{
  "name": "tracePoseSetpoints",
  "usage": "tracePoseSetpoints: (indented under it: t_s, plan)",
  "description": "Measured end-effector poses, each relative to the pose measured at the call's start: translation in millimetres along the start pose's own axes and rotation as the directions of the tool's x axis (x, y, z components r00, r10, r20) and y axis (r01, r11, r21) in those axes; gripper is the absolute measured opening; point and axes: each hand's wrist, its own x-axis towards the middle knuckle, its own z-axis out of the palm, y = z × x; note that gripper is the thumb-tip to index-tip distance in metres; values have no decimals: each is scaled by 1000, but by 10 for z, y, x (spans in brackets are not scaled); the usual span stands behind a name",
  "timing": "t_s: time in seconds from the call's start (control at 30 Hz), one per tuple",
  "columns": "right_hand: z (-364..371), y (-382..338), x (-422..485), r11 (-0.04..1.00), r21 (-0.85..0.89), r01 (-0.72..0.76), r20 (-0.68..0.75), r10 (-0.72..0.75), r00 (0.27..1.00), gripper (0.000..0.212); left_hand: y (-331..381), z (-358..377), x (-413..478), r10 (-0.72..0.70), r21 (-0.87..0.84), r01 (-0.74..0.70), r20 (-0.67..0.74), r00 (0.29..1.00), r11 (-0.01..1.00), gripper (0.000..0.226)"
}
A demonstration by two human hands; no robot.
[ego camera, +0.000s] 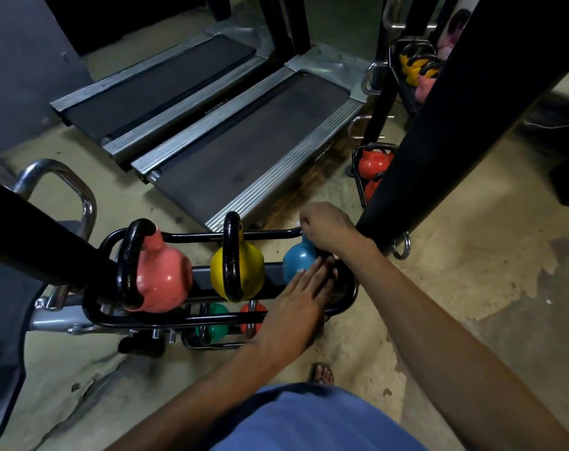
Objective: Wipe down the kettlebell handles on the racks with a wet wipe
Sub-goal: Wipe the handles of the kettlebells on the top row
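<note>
1. The right hand (325,227) sits on top of the blue kettlebell (298,260), at the right end of the rack's upper tier. Its grip is closed tight, fingers curled into a fist. The bell's handle is hidden beneath it.
2. A small sliver of white, the wet wipe (301,223), shows at the far edge of that fist, held in the curled fingers. How much of it is wrapped round the handle cannot be told.
3. The left hand (296,294) lies flat, fingers straight and together. Its fingertips rest against the near side of the blue kettlebell and the palm lies over the rack's front rail. Its grip is fully open and holds nothing.
4. The rack (195,236) is a low frame of black tube standing on the floor. A yellow kettlebell (250,265) stands in the middle of the upper tier and a pink kettlebell (164,278) at the left end, both with black handles upright.
5. On the lower tier, a green kettlebell (216,320) and a red kettlebell (255,315) show partly behind the rail.
6. Two treadmills (244,151) lie side by side beyond the rack.
7. A black post (439,141) rises just right of the right forearm. Behind it a second rack (358,177) holds orange kettlebells (372,162).
8. A sandalled foot (322,372) stands on the floor near the rack.
</note>
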Motion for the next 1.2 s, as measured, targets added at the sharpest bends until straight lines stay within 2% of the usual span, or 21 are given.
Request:
tracePoseSetpoints:
  t_s: [0.1, 0.2, 0.3, 0.37, 0.4, 0.43, 0.47, 0.5, 0.53, 0.57, 0.6, 0.63, 0.67, 0.7, 0.77, 0.87, 0.97, 1.03, 1.1, 1.13, 1.2]
  plan:
    - [-130, -115, -135, 928, -338, 155, 128, -118, 985, 14, -2, -22, 23, -9, -33, 9, 6, 1000, 999, 83]
    - [-245, -149, -111, 925, -344, 158, 96, -133, 986, 17, -2, -27, 29, -9, -41, 9, 1, 1000, 999, 84]
    - [-127, -106, -96, 985, -172, -19, -30, 14, 999, 20, 11, -52, 18, -17, -24, 17, 1, 1000, 1000, 80]
    - [111, -32, -295, 992, 108, -67, -255, 93, 962, 26, 21, -57, 16, -15, -10, 15, 7, 1000, 1000, 77]
    - [226, -15, -456, 952, 302, -50, -381, 168, 909, 28, 23, -60, 14, -14, -10, 14, 7, 1000, 1000, 76]
    - [355, 0, -613, 866, 497, -54, -427, 298, 854, 28, 19, -54, 12, -10, -15, 10, 1, 1000, 1000, 76]
    - [466, 15, -739, 751, 655, -84, -381, 424, 822, 26, 15, -48, 9, -11, -28, 10, -7, 1000, 1000, 77]
    - [562, 31, -786, 590, 797, -130, -246, 514, 821, 24, 9, -40, 8, -15, -46, 14, -13, 1000, 999, 79]
    - [590, 33, -749, 339, 925, -172, -58, 575, 816, 25, 2, -39, 8, -20, -62, 18, -20, 1000, 998, 81]
    - [571, 44, -654, -11, 979, -205, 176, 557, 812, 29, -7, -36, 11, -24, -75, 22, -22, 999, 997, 83]
    - [524, 60, -556, -306, 922, -238, 361, 452, 816, 36, -11, -43, 14, -25, -84, 23, -21, 999, 996, 85]
    - [461, 85, -470, -470, 842, -265, 452, 345, 823, 42, -11, -52, 17, -24, -88, 22, -15, 1000, 996, 85]
    - [416, 113, -423, -524, 801, -288, 486, 290, 824, 44, -15, -60, 22, -18, -81, 17, -7, 1000, 997, 86]
    - [416, 128, -424, -496, 819, -288, 479, 316, 819, 42, -16, -66, 24, -15, -78, 15, -3, 1000, 997, 86]
    - [516, 126, -508, -301, 920, -249, 366, 440, 820, 33, -24, -72, 24, -14, -92, 15, 7, 1000, 996, 89]
    - [632, 56, -677, 142, 981, -133, 21, 600, 800, 22, -35, -63, 24, -6, -67, 5, -14, 1000, 998, 86]
    - [521, 17, -588, 547, 836, 40, -349, 475, 808, 22, -2, -61, -29, 12, -34, -12, -8, 1000, 999, 78]
    - [440, 25, -498, 795, 586, 158, -503, 204, 840, 26, 16, -40, -95, 11, -21, -11, -11, 1000, 1000, 75]
    - [330, 31, -426, 980, 98, 171, -425, -114, 898, 22, 11, -13, -144, 24, 8, -24, -5, 1000, 1000, 74]
    - [243, 5, -404, 979, -124, 164, -291, -194, 937, 21, 2, 6, -154, 32, 21, -32, -3, 999, 999, 75]
    - [70, -97, -355, 871, -442, 214, -79, -276, 958, 22, -11, 18, -149, 43, 20, -43, 3, 999, 999, 78]
